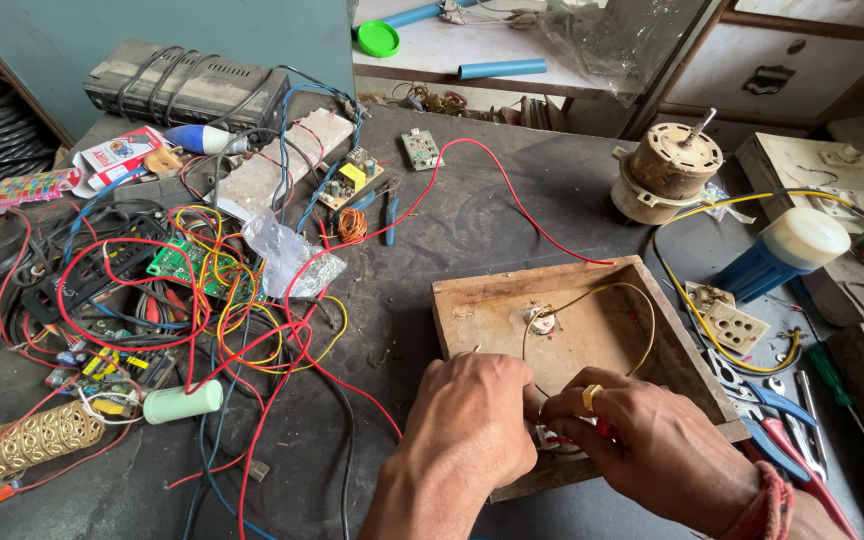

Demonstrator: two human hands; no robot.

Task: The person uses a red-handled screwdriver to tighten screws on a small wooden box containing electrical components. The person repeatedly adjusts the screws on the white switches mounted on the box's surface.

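A shallow wooden box [472, 300] lies on the dark workbench, a small white fitting [541, 320] mounted in its middle. A thin yellow wire [642, 310] loops from that fitting round the box's inside. My left hand [477, 425] is fisted over the box's near edge. My right hand [652, 445], with a gold ring and a red wrist thread, pinches a small red and white part [570, 433] against the left hand. What the left fingers grip is hidden.
A tangle of red, yellow and blue wires with circuit boards [182, 265] fills the left. A long red wire [512, 195] runs to the box. An old motor [667, 170], a blue and white bulb [787, 250], a socket plate [732, 325] and pliers [772, 420] lie right.
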